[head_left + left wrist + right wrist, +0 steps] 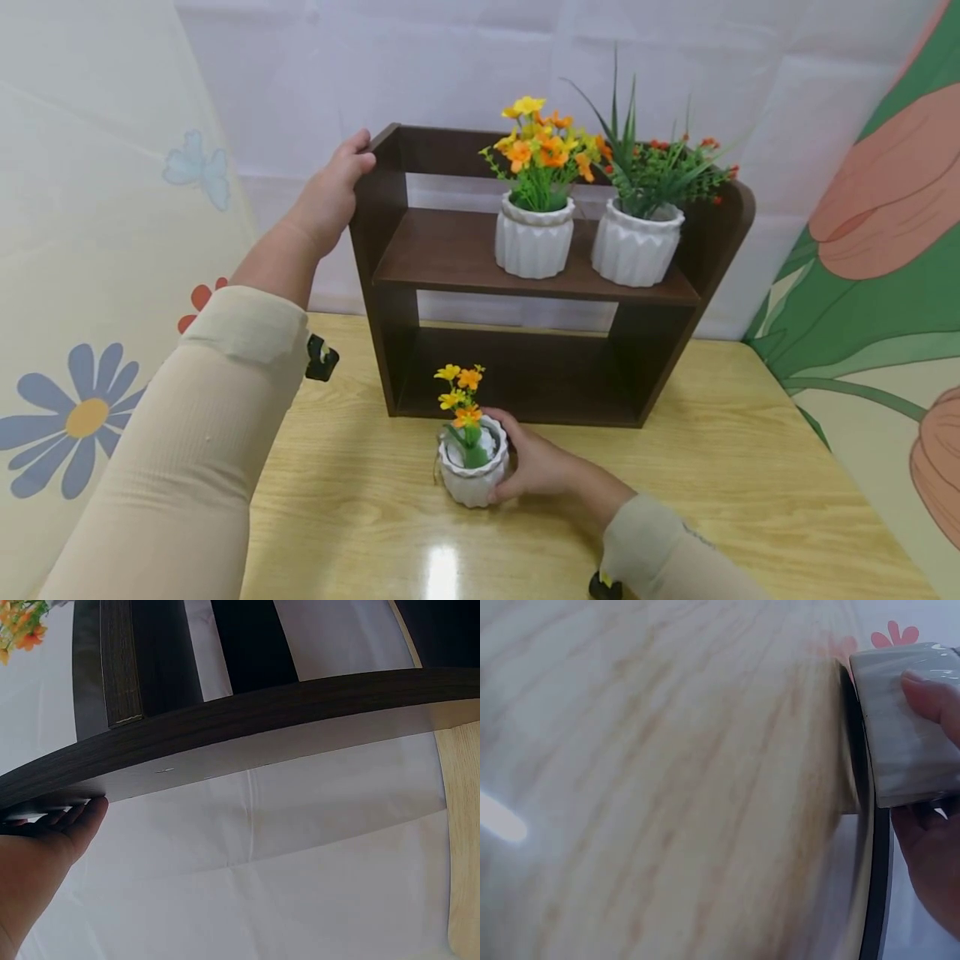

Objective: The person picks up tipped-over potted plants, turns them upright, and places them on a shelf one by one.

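Observation:
In the head view, my right hand (pixel 536 462) holds a small white ribbed flowerpot (pixel 474 487) by its right side, thumb near and fingers behind. Yellow and orange artificial flowers (pixel 461 398) rise from it. The pot stands on or just over the table; I cannot tell which. Part of the white pot (pixel 911 735) shows in the right wrist view, the right thumb (pixel 930 697) across it. My left hand (pixel 330 196) rests against the outer left side of a dark brown two-tier shelf (pixel 442 250). The left wrist view shows its fingers (pixel 90 821) against that panel.
On the upper tier stand two white pots, one with orange and yellow flowers (pixel 534 237), another with grassy leaves and red blooms (pixel 637 246). The shelf stands on a wood-grain table (pixel 352 500) by a white cloth backdrop (pixel 465 67).

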The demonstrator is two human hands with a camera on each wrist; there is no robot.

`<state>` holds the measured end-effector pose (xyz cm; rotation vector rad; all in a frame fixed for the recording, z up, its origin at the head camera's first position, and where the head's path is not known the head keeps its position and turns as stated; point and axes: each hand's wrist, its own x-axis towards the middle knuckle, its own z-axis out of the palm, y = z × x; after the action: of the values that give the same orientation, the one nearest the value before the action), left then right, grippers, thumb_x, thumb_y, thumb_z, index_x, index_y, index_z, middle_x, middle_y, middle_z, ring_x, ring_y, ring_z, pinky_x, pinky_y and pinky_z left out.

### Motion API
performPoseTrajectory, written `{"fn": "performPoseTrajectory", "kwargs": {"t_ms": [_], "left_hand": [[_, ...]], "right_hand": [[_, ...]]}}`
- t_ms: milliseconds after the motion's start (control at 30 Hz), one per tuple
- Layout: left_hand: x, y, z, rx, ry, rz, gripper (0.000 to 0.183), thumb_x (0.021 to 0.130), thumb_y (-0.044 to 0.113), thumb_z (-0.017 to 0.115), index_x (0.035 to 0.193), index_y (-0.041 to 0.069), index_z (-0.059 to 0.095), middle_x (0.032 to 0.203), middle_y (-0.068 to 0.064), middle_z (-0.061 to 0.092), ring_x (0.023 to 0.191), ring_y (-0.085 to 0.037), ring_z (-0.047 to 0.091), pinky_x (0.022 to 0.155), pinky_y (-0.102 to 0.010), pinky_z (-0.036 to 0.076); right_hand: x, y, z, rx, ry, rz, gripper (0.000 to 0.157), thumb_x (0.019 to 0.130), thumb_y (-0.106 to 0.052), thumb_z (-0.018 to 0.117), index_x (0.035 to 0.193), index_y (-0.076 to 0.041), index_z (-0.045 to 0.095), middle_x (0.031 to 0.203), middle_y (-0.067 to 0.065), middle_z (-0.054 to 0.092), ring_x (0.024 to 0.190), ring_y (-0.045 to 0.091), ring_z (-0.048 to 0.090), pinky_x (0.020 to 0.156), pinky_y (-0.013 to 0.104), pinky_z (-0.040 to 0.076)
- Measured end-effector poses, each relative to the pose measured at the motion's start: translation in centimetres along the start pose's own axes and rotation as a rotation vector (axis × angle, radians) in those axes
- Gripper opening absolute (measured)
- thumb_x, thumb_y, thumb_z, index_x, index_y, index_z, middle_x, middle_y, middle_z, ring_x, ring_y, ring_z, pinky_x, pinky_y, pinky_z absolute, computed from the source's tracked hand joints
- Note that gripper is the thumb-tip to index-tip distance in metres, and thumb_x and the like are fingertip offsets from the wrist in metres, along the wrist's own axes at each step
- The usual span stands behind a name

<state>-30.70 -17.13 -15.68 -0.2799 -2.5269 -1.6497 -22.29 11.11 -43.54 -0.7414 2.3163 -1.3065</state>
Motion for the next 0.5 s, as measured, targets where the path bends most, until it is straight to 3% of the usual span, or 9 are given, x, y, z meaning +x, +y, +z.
{"fn": "performPoseTrajectory", "kwargs": {"t_ms": [200,500], "left_hand": [[0.01,-0.09,-0.02,-0.002,0.001,0.003,0.057,0.104,0.043,0.016,0.158,0.035,0.001,0.167,0.008,0.000,0.152,-0.014,0.003,0.124,-0.042,0.007],[-0.01,-0.10,0.03,0.005,0.003,0.002,0.056,0.104,0.043,0.016,0.158,0.036,0.001,0.167,0.008,0.000,0.153,-0.014,0.002,0.124,-0.043,0.007]], "right_hand": [[-0.14,0.12,0.10,0.012,0.002,0.010,0.114,0.064,-0.012,0.091,0.153,-0.024,0.020,0.153,0.012,0.038,0.141,0.033,0.035,0.117,0.059,0.020],[-0.07,0.74,0.44,0.034,0.025,-0.043,0.111,0.063,-0.009,0.090,0.150,-0.018,0.023,0.151,0.014,0.041,0.140,0.035,0.037,0.117,0.059,0.019]]}}
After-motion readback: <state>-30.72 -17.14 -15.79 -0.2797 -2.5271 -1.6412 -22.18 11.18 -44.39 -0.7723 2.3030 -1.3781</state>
